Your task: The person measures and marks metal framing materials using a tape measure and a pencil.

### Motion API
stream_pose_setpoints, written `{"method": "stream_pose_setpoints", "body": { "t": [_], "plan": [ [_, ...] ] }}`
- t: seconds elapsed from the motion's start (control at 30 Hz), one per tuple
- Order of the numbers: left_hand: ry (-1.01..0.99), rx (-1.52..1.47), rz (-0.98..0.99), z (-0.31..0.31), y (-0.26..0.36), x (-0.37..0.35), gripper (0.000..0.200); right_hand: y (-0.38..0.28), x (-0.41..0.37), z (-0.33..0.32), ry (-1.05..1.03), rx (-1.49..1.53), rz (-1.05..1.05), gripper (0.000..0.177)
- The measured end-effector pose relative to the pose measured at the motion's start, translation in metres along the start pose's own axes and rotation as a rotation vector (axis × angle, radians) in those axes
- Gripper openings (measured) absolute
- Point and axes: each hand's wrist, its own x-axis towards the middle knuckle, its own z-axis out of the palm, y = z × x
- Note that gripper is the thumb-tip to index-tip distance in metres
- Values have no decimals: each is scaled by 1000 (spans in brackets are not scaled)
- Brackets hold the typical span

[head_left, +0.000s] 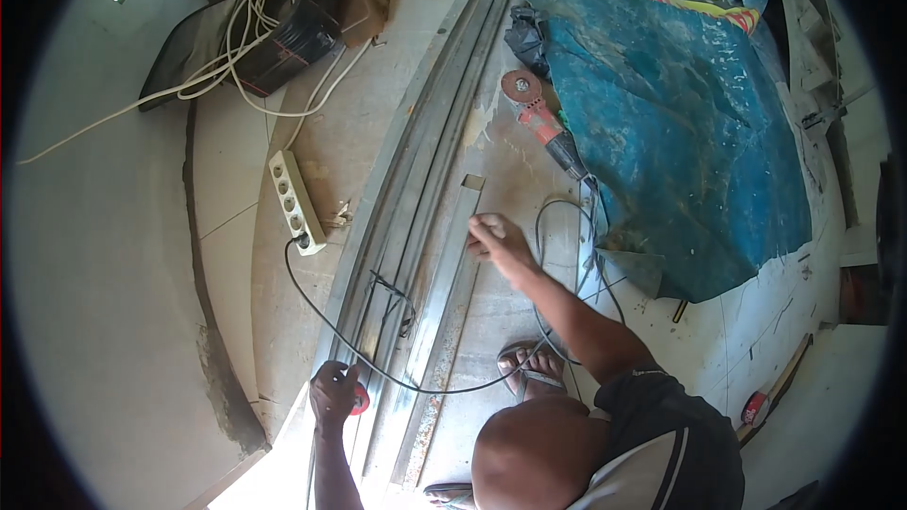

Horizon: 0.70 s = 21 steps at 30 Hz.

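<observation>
Your left hand [334, 393] is clenched around a small red round object [360, 402], pressed down on the long metal rails [416, 179] at the 7 o'clock part of the view. Your right hand [498, 241] sits near the centre, fingers bunched at the right edge of a loose metal strip [452, 274] lying on the floor [510, 179] just beside the rails. You cannot tell whether it actually grips the strip or only touches it.

A black cable [378, 364] loops across rails and strip between your hands, running from the white power strip [295, 203] at 9 o'clock. Your sandalled foot [529, 368] stands at 5 o'clock of the right hand. An angle grinder [543, 123] lies at 12 o'clock, touching the blue tarp [680, 132]. A black and red machine [302, 19] draped in white cords sits at 11 o'clock.
</observation>
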Motion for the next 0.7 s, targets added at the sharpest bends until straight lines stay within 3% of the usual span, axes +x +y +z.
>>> {"method": "stream_pose_setpoints", "body": {
  "t": [0.07, 0.13, 0.17, 0.27, 0.37, 0.4, 0.47, 0.53, 0.6, 0.67, 0.7],
  "plan": [
    [0, -34, -10, 11, 4, 11, 26, 9, -8, 31, 51, 86, 44, 64],
    [4, -71, -11, 24, 3, 16, 27, 41, 1, 36, -75, -49, 55, 58],
    [18, -78, -20, 29, 0, 16, 28, 26, -8, 49, -145, 200, -59, 52],
    [42, -108, -91, 38, 2, 14, 30, 24, -13, 64, -79, 378, 30, 47],
    [329, 243, 50, 50, 11, 4, 19, 23, -17, 65, -54, 434, 162, 43],
    [324, 245, 53, 50, 23, -1, 19, 24, -18, 66, -43, 446, 235, 42],
    [523, 203, 233, 48, 40, -10, 11, 27, -17, 68, -65, 559, 271, 34],
    [420, 178, 217, 47, 44, -30, 14, 31, -11, 70, -112, 628, 320, 29],
    [207, -99, 109, 52, 26, -53, 19, 29, -10, 72, -129, 681, 308, 25],
    [-28, -409, 29, 45, 40, -76, 33, 32, -9, 70, -148, 733, 297, 21],
    [-75, -438, 18, 47, 38, -87, 48, 38, -8, 66, -255, 790, 276, 23]
  ]
}}
